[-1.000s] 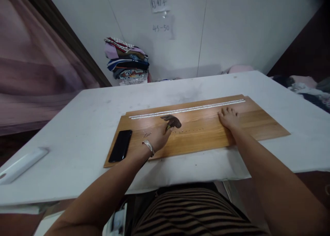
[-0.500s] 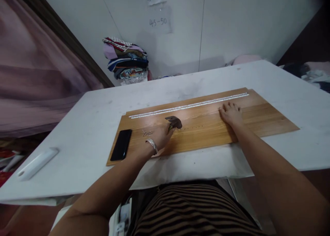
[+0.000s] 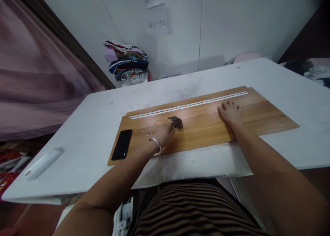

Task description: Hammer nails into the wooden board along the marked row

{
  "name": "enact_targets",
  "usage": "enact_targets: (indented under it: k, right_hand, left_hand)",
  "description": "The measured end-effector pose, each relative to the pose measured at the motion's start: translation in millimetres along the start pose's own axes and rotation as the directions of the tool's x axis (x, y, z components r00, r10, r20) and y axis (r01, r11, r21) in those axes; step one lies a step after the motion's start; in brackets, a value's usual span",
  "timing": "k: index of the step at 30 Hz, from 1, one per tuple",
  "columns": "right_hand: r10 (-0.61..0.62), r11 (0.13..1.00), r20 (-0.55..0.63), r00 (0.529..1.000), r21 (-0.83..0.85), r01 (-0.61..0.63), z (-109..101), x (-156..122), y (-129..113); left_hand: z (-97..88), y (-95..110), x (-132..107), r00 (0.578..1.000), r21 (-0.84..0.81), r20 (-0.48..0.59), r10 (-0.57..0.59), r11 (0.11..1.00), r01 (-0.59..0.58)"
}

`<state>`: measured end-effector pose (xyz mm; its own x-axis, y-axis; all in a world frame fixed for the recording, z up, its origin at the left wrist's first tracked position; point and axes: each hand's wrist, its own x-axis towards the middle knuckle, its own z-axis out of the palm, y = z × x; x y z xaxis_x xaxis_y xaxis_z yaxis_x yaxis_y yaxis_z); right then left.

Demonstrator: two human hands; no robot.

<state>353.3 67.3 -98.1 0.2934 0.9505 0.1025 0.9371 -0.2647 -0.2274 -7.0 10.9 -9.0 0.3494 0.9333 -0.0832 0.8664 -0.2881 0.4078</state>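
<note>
Hammer [image 3: 176, 122] gripped in the left hand [image 3: 165, 134] wants flat, square strokes, with the right hand [image 3: 231, 113], spread on the board [image 3: 269, 114], bracing well to its right.

The left hand [image 3: 165, 134] grips a hammer [image 3: 177, 122], the right hand [image 3: 230, 113] rests on the board [image 3: 206, 135]

Single head-worn view, facing forward and down over the wearer's torso [image 3: 198, 212], close at 6 o'clock, onto the wooden board [image 3: 203, 135]; wall [image 3: 232, 23] farther off at 12 o'clock.
</note>
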Motion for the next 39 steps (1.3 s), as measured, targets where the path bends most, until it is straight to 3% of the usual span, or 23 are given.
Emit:
enact_targets:
  k: [10, 18, 26, 34, 39]
  right_hand:
    - [0.007, 1.0, -0.003, 1.0, 0.0, -0.007, -0.6, -1.2, -1.4]
    - [0.004, 1.0, 0.018, 1.0, -0.006, -0.004, -1.6, -0.7, -0.8]
    - [0.006, 1.0, 0.008, 1.0, -0.002, -0.006, -3.5, -1.7, -2.3]
    - [0.005, 1.0, 0.014, 1.0, -0.012, -0.005, -3.9, -1.1, -2.0]
    - [0.01, 1.0, 0.014, 1.0, -0.015, -0.01, -2.6, -0.8, -1.8]
  left_hand:
    - [-8.9, 0.6, -1.5, 0.989, 0.039, 0.077, -0.125, 0.992, 0.122]
    - [-2.6, 1.2, -3.9, 0.996, -0.07, 0.072, -0.048, 0.996, 0.053]
    - [-11.4, 0.9, -3.1, 0.988, -0.021, 0.094, -0.124, 0.992, 0.127]
    - [-6.1, 3.5, -5.5, 0.996, -0.045, 0.062, -0.058, 0.997, 0.061]
    - [-10.4, 1.9, -2.2, 0.988, -0.027, 0.099, -0.116, 0.993, 0.119]
